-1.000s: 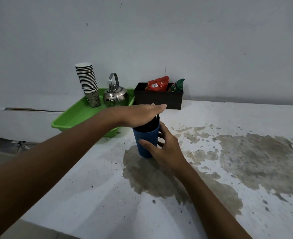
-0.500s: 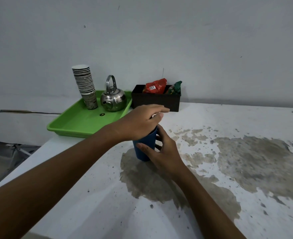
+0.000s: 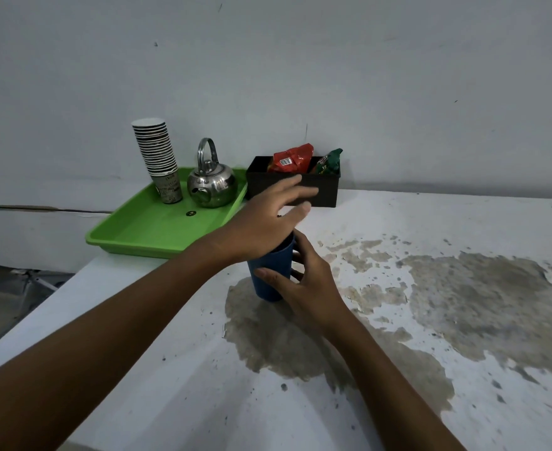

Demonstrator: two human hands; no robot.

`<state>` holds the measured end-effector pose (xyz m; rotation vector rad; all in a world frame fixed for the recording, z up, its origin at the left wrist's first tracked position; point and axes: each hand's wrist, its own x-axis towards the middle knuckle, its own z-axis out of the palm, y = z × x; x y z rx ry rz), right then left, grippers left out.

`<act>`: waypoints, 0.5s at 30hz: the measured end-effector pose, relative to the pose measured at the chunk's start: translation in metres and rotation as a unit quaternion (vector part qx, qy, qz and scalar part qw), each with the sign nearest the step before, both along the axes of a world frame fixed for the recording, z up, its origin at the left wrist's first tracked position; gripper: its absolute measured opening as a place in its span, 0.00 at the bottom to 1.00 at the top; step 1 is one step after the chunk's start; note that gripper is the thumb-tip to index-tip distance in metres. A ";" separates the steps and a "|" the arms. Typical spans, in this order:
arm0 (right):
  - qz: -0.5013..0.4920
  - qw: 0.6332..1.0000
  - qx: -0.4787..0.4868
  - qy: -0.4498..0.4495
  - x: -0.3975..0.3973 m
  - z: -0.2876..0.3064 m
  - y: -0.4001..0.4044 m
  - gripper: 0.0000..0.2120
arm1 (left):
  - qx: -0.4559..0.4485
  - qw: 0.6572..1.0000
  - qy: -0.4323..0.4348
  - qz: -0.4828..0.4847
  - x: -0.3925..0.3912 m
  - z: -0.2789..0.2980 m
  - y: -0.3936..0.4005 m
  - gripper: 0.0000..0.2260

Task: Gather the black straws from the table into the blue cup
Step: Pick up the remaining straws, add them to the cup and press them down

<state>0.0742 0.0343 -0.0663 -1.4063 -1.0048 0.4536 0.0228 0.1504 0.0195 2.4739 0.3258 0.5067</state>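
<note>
While the mouth is covered: blue cup [image 3: 269,271] is stood upright on the stained table [image 3: 430,222]
Right hand [image 3: 307,284]: curled round the cup's side
Left hand [image 3: 268,219]: spread flat over the rim, nothing pinched
Black straws: mostly hidden; seemingly inside the cup
Handling: straws judged light, bendy, slippery; best taken mid-length as a bundle

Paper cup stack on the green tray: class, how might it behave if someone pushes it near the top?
The paper cup stack stands tall and narrow, leaning slightly, so it would probably tip. Being paper, it is likely light and may slide on the smooth green tray.
</note>
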 end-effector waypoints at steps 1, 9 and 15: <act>0.002 1.000 0.000 -0.003 0.000 0.001 0.000 0.30 | -0.018 1.000 -0.023 0.001 -0.001 0.003 0.001 0.17; 0.001 1.000 -0.001 -0.021 0.000 0.000 0.001 0.34 | -0.048 0.997 0.006 0.067 -0.004 0.006 0.013 0.18; -0.003 1.000 -0.001 -0.014 0.001 0.000 0.001 0.32 | -0.020 0.988 0.145 0.039 -0.003 0.005 0.011 0.19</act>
